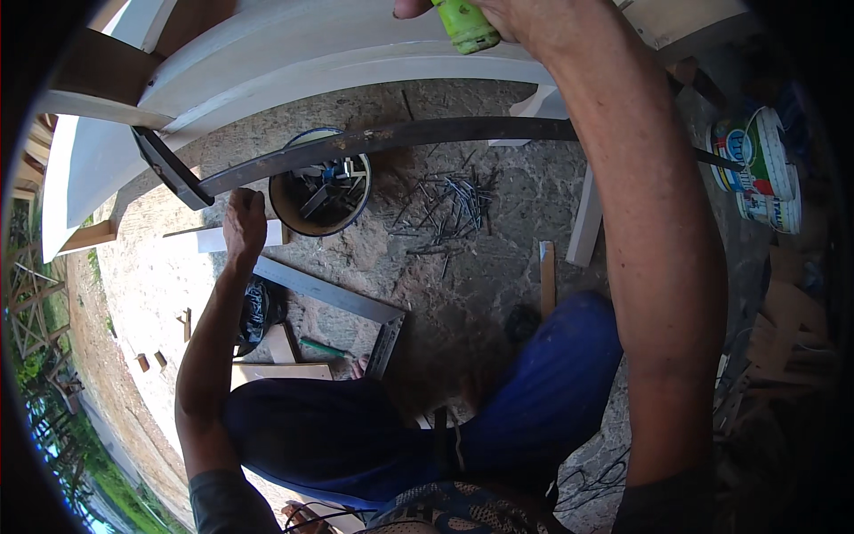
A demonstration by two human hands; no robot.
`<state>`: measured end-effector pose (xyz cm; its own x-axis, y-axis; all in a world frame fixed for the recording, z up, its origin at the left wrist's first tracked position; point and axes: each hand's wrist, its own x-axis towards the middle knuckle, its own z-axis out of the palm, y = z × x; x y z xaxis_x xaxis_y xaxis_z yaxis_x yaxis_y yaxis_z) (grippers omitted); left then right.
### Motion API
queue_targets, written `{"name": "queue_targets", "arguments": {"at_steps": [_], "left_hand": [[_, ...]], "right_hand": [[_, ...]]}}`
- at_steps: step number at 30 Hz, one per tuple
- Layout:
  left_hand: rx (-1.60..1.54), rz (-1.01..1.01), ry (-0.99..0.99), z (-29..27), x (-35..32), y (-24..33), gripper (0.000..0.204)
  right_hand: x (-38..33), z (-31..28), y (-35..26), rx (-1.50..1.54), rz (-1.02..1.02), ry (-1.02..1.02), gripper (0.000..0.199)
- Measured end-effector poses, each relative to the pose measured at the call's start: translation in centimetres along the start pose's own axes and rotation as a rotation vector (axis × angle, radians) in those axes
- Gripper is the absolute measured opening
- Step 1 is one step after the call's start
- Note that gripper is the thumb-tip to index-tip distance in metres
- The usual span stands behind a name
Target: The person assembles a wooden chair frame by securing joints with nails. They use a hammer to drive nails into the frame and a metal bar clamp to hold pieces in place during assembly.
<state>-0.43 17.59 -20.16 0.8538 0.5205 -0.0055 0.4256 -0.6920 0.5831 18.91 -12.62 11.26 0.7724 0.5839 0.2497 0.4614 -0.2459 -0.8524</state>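
Observation:
A lime-green cylinder with a worn, dirty end [468, 28] is in my right hand [525, 20] at the top edge; its other end is out of view, so its kind does not show. My fingers are closed around it. A long dark metal bar clamp [374, 135] runs across in front of me, its jaw [172, 169] against the pale wooden piece [329, 62]. Just below the bar's left end, my left hand [245, 222] is closed, beside the bucket [321, 230]. Whatever it grips, if anything, is hidden.
Loose nails [458, 205] lie on the rough floor right of the bucket, which holds metal tools. A metal try square [334, 289] and a green pencil-like stick [322, 346] lie nearer me. Plastic tubs [756, 156] stand at right, a wood strip [547, 276] by my knee.

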Motion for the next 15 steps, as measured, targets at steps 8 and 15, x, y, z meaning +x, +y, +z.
{"name": "queue_targets", "arguments": {"at_steps": [8,15], "left_hand": [[-0.161,-0.049,0.001,-0.6,-10.6,4.6,0.035],[-0.13,-0.005,-0.343,3.9,-20.5,3.7,0.02]], "right_hand": [[-0.4,0.6,0.6,0.057,-0.01,-0.014,0.054],[0.6,0.7,-0.6,0.035,0.134,-0.024,0.054]]}}
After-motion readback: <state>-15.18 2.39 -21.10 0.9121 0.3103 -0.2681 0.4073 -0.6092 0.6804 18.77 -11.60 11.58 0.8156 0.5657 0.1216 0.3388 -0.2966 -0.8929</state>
